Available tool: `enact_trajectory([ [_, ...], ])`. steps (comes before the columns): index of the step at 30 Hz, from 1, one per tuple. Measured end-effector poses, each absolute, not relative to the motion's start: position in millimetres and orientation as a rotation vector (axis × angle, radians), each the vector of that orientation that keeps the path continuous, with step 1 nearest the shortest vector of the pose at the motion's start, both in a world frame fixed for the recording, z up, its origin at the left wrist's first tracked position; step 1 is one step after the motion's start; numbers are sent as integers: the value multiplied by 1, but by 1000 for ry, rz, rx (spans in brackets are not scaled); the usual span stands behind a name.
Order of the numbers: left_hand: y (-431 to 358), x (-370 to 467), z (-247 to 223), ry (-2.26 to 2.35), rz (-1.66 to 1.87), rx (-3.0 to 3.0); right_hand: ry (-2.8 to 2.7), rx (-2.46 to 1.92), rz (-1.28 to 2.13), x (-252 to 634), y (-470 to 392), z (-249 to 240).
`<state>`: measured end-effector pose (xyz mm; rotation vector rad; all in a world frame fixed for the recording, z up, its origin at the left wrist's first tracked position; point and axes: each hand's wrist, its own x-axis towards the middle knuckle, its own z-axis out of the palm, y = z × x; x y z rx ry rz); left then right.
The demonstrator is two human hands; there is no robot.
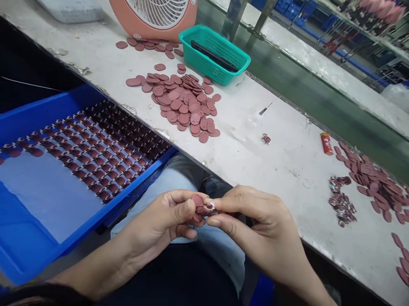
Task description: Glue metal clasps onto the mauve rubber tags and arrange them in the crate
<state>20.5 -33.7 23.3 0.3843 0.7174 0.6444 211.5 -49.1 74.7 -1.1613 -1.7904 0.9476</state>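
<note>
In front of my lap, my left hand is closed, with a reddish-brown oval disc pinched between thumb and fingers. From the other side, the thumb and fingertips of my right hand close on a small dark brown part with a white patch. This part touches the disc; whether the two are joined I cannot tell. A large heap of similar discs lies on the table beyond my hands. To the left, a blue tray holds rows of small brown pieces set on discs.
On the white table stand a pink fan and a green basket holding a black bar. Rightward lie a red tube, small brown parts and more discs. A needle-like tip lies near the middle.
</note>
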Motion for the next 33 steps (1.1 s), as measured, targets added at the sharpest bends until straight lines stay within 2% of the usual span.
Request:
enact_trajectory([
  [33,-36,21,20,756,610,315,-1857,-1179,1067,214,-42,77],
])
